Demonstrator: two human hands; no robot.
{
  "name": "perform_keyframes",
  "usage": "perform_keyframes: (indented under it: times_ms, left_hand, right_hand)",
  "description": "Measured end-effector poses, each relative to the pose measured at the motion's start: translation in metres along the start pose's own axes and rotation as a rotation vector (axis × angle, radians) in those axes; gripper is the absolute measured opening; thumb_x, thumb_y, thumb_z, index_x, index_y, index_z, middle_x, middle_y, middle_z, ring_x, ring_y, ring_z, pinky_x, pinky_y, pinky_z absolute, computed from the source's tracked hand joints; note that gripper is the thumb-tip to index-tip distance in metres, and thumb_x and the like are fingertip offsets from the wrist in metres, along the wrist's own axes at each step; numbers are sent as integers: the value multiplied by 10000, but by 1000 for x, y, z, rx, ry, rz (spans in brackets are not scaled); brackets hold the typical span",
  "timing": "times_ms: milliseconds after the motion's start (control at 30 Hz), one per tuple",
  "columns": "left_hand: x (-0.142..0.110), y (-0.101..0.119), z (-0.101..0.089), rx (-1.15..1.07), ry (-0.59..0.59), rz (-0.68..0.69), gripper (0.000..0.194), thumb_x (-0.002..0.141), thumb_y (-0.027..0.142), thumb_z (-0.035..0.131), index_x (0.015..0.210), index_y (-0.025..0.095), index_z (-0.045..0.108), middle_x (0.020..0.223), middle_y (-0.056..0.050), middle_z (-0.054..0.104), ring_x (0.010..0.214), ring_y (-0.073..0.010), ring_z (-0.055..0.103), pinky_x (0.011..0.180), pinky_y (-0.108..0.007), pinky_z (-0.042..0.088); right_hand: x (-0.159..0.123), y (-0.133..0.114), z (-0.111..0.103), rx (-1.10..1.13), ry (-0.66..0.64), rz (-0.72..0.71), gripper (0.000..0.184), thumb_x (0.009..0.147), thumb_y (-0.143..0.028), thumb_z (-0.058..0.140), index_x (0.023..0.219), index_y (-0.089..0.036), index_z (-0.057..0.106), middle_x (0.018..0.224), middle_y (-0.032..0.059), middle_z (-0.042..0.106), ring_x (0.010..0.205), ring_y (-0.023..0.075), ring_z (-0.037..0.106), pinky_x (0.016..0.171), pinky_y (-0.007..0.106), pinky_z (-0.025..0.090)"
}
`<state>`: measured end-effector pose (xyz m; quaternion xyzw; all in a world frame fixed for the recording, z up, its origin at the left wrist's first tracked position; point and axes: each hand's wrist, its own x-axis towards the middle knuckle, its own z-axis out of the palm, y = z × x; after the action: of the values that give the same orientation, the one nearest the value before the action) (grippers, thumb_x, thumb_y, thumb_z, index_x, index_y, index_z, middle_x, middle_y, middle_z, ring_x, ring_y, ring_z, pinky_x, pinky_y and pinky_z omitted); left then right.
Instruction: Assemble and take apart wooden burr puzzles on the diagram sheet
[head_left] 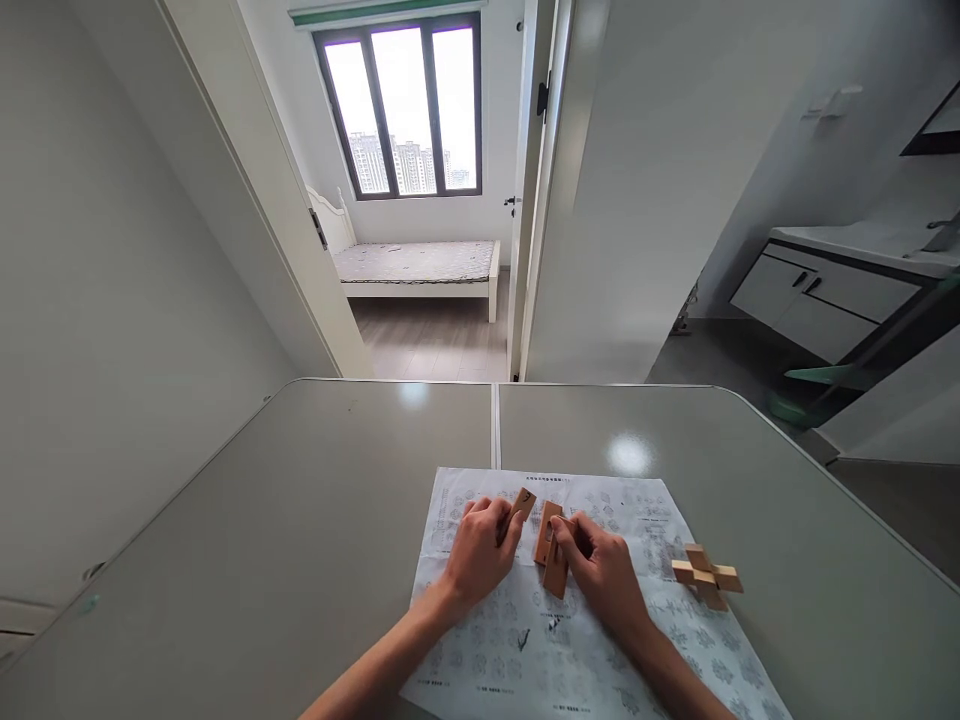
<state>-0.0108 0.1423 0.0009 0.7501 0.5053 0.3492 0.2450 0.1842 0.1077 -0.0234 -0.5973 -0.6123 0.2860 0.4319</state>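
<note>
1. Head view: the left hand (484, 545) grasps a small wooden block (524, 501) between thumb and curled fingers; its far end, bearing a dark mark, sticks out toward the right hand (600, 560).
2. Head view: the right hand has thumb and fingertips closed on the upper part of a wooden piece (556, 572), which slants down below them. Another wooden piece (548, 527) is just beside it, between the two hands; whether these two touch is hard to tell.
3. Head view: all three are above or on a printed paper sheet (499, 625), spread on the grey tabletop (300, 560).
4. Head view: to the right, well apart from the hands, a cross-shaped wooden assembly (703, 577) straddles the sheet's right edge.
</note>
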Motion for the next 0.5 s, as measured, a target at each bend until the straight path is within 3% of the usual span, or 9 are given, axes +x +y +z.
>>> perform_keyframes:
  times_ms: [133,300,500]
  left_hand:
    - [-1,-1,2,84,14,26,437,1043,389,543,642,228,477,616,5,554,726,-203,548,806,-379,467]
    - [-2,-3,4,150,44,44,343,1020,360,606,712,212,582,917,-60,670,987,-253,572,930,-434,478]
    - [-3,-4,3,230,44,68,175,964,286,680,814,213,626,1101,-83,634,1099,-294,545,968,-498,486]
  right_hand:
    - [2,1,-2,-42,-7,1,516,1019,-656,476,709,-244,496,572,-25,535,518,172,490,549,270,380]
    - [3,1,-3,-105,21,9,522,1016,-690,449,798,-237,589,629,23,651,550,212,590,573,287,429]
    - [4,9,-3,-268,23,-4,403,1053,-591,444,984,-243,635,700,22,711,630,243,691,600,303,450]
